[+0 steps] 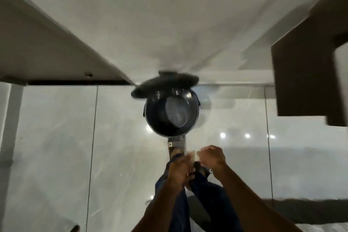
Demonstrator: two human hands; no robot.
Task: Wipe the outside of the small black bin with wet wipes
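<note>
Forearms: two bare forearms rise from the bottom edge of the view and meet just below the middle.
Left hand (179,165): curled, fingers closed over something pale that it pinches together with the other hand; motion blur hides exactly how.
Right hand (211,156): fingers bent and closed on the same pale piece from the right side.
Wipe (192,156): a small whitish scrap held between the two hands, too blurred to see its shape.
Legs: dark blue trousers (203,190) show beneath the hands, one foot on the bin's pedal (177,145).
Bin (171,112): small, round and black, standing on the floor (56,137) just beyond the hands, against the foot of the wall (169,15).
Lid (165,83): black, tipped up and open at the far side of the bin, blurred.
Inside the bin: a dark inner bucket with a pale patch at the bottom.
Floor: glossy pale tiles with dark joints and light spots reflected.
Cabinet (301,71): dark brown block at the right edge.
</note>
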